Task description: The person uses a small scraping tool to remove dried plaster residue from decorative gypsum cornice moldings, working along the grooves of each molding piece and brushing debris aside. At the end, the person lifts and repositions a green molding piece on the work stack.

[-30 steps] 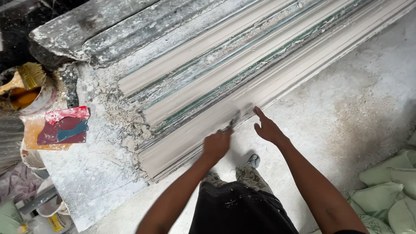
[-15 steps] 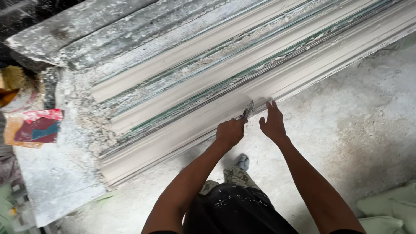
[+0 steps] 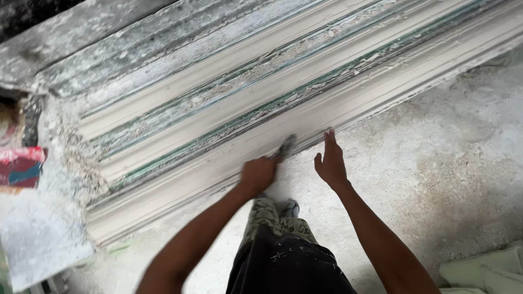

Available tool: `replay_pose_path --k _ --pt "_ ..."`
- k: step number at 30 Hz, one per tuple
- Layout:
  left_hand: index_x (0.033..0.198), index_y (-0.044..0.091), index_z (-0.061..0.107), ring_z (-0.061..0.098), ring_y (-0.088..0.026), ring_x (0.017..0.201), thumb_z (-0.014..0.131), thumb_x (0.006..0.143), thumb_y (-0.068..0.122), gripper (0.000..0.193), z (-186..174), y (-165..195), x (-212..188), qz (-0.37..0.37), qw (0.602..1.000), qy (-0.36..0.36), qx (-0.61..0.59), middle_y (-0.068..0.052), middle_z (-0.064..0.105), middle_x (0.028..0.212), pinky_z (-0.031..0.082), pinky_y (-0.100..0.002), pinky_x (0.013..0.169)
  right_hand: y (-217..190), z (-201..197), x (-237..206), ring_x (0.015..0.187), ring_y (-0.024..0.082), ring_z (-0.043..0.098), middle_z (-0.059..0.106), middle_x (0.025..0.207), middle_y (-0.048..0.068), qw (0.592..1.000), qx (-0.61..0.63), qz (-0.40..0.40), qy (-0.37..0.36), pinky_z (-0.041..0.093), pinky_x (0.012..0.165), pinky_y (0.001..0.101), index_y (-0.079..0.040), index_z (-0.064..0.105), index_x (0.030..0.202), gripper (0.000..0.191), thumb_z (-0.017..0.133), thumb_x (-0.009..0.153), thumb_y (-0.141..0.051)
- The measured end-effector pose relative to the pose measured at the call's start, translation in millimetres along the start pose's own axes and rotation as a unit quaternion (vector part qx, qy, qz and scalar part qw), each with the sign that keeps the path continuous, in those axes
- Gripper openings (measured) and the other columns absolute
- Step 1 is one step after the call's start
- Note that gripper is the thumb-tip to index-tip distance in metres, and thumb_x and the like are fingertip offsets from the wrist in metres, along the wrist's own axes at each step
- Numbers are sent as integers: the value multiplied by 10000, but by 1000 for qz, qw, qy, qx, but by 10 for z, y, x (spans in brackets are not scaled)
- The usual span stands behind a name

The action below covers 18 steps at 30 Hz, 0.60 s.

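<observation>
Long white plaster moulding strips [image 3: 305,117] lie side by side on a low bench, running from lower left to upper right. My left hand [image 3: 258,173] is closed on a small scraper tool [image 3: 284,147] whose blade rests on the nearest strip's edge. My right hand [image 3: 330,161] is open with fingers stretched, its fingertips touching that same strip just right of the tool. My legs in dark, plaster-spattered trousers [image 3: 283,256] stand below the hands.
The bench's left end [image 3: 38,234] is caked with white plaster. A red and blue packet [image 3: 22,166] lies at the far left. Dusty concrete floor [image 3: 436,174] spreads right. Pale sacks [image 3: 485,272] sit at the bottom right corner.
Both hands have slid to the right along the nearest moulding strip, the tool staying against its edge. The view has followed them, pushing the bench's left end toward the frame edge.
</observation>
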<state>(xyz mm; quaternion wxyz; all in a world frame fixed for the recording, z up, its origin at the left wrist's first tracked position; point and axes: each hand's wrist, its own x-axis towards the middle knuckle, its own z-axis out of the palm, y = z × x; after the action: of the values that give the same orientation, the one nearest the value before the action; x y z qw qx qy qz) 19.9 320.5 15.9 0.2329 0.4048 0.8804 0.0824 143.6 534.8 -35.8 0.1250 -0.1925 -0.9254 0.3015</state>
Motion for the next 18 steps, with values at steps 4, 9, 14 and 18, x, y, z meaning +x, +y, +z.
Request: replay_pose_path --k 4,9,14,18 --pt "1168 178 709 736 -342 814 664 840 320 360 190 1003 1050 69 995 70 -6 -161 731 949 598 -490 621 160 -126 45 1405 413 406 260 1689 224 998 -10 60 -28 395 1142 480 22 265 1572 763 615 903 -86" --pt "1199 159 719 740 -362 775 611 925 236 304 110 1332 1296 77 993 69 -52 -173 737 932 593 -505 624 749 -481 -31 1330 390 537 383 1577 216 994 13 101 27 480 1066 468 -26 388 1552 628 611 970 -108" --pt "1283 213 694 729 -397 734 539 975 229 345 -72 1238 1179 46 997 14 -66 -204 718 906 579 -544 600 1336 -873 -51 1085 297 727 653 1362 157 966 94 241 -11 589 874 407 -82 554 1425 448 585 989 -181" --pt "1233 197 725 731 -403 746 514 972 196 336 17 1764 1729 72 993 69 -70 -216 730 914 577 -553 652 1534 -979 -123 1024 280 754 745 1210 149 950 122 284 -35 595 861 385 -89 603 1368 392 575 1003 -232"
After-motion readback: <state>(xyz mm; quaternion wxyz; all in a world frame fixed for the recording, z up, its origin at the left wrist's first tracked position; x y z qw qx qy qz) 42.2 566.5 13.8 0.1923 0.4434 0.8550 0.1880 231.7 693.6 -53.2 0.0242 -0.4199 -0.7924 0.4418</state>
